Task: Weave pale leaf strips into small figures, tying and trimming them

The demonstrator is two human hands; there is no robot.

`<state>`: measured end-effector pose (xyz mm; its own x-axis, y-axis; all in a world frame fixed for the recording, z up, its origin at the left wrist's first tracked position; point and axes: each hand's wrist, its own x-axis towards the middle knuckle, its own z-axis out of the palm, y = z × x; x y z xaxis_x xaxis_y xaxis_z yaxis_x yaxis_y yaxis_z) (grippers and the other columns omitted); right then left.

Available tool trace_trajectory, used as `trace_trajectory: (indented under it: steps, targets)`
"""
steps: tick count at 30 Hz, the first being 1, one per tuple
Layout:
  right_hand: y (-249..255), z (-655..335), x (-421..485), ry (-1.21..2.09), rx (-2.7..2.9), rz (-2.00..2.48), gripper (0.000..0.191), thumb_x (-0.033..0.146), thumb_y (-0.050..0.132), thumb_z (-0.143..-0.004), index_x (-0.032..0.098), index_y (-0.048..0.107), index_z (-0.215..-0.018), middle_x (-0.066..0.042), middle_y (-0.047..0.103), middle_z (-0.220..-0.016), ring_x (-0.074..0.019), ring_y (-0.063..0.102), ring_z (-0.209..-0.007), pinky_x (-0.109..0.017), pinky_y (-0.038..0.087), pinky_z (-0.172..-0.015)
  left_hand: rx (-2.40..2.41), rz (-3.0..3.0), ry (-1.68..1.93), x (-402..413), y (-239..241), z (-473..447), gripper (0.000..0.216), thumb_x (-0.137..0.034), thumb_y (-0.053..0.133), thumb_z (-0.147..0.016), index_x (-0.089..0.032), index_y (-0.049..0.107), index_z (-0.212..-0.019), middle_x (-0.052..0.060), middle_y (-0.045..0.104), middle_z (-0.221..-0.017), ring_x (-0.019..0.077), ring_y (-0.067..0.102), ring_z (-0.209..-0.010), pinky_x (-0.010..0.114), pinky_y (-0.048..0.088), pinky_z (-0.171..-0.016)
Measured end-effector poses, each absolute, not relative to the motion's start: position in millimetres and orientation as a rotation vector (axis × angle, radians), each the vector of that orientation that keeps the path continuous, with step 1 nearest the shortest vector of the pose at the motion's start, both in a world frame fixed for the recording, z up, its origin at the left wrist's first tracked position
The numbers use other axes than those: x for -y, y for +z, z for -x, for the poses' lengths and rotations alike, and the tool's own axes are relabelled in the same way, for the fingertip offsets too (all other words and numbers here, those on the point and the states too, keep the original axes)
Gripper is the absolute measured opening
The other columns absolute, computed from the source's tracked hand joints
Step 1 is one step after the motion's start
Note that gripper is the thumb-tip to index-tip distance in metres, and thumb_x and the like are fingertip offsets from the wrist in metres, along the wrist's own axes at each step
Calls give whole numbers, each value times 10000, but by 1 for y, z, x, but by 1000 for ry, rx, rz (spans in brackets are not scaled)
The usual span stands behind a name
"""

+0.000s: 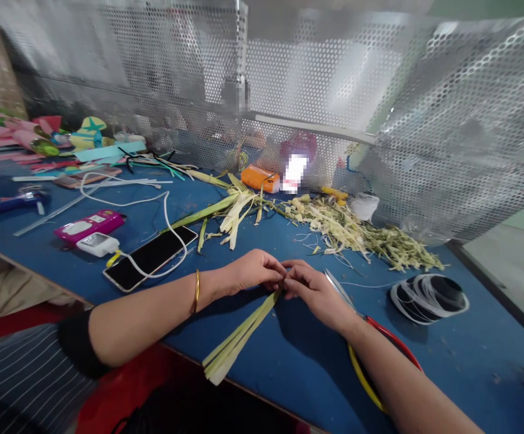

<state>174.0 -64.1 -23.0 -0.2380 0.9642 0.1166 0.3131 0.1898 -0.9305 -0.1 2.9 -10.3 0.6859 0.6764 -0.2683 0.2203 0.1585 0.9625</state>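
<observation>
A bundle of pale green leaf strips, like corn husk (242,339), slants from my fingers down over the table's front edge. My left hand (258,270) and my right hand (306,286) meet at its upper end, both with fingers closed in a pinch. What exactly lies between the fingertips is partly hidden. Scissors with red and yellow handles (392,337) lie under my right forearm, their blades beside the right hand. A spool of white thread (429,298) stands to the right, and its thread runs left toward my hands.
Loose husk leaves (232,211) and a heap of shredded green trimmings (356,232) lie behind my hands. A dark phone (151,258) with a white cable and a magenta device (90,226) are at the left. A perforated metal screen (316,78) closes off the back.
</observation>
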Motion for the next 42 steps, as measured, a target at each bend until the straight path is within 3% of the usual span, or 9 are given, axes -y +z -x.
trace_trajectory:
  steps: [4,10,13,17,22,29,37,42]
  targets:
    - [-23,-175,63,1058,1621,1325,241,357,593,-825,197,610,-645,-73,630,-967,-194,596,-866,-293,480,-675,-759,-1512,326,-4,-12,0,199,-144,640,-639,-126,730,-816,-7,656,-643,107,578,-614,245,456,-659]
    - [-17,-170,65,1178,1374,1309,255,374,661,-763,194,623,-586,-39,636,-727,-177,596,-751,-270,437,-622,-815,-1730,381,0,-16,-3,164,-252,650,-706,-130,726,-785,7,657,-655,112,543,-600,231,409,-582]
    - [-14,-171,66,1248,1175,1244,192,376,702,-728,185,703,-744,-55,681,-861,-159,603,-716,-269,441,-614,-830,-1700,448,3,-18,-5,130,-262,644,-733,-135,668,-724,-2,640,-643,113,558,-603,229,424,-589]
    - [-12,-183,62,1011,1150,1247,323,357,677,-748,217,688,-1039,-45,684,-937,-181,639,-793,-293,470,-681,-793,-1527,485,3,-19,-5,116,-252,644,-756,-138,626,-749,-7,642,-662,106,577,-595,245,470,-624]
    - [-18,-192,58,591,1680,1400,157,271,607,-806,223,725,-899,-28,637,-817,-166,588,-708,-298,454,-663,-760,-1464,497,3,-19,-3,100,-226,661,-752,-136,619,-757,-3,651,-662,106,589,-598,255,487,-641]
    - [-21,-182,64,390,1974,1444,141,174,561,-858,227,668,-783,-22,595,-843,-160,583,-760,-281,449,-692,-752,-1449,502,3,-17,-4,77,-199,655,-785,-132,620,-769,-8,650,-658,84,581,-568,231,476,-606]
    - [-14,-180,70,128,2094,1435,113,171,577,-883,211,648,-804,-39,607,-870,-176,564,-769,-301,409,-686,-844,-1368,537,3,-12,-5,59,-151,646,-793,-129,602,-762,-2,662,-651,73,584,-540,205,450,-556]
    - [-13,-175,73,188,2149,1442,86,175,619,-867,213,661,-802,-28,628,-860,-173,570,-754,-307,402,-699,-860,-1328,526,0,-12,-3,24,-134,633,-786,-131,640,-808,-1,667,-658,80,603,-558,205,448,-546]
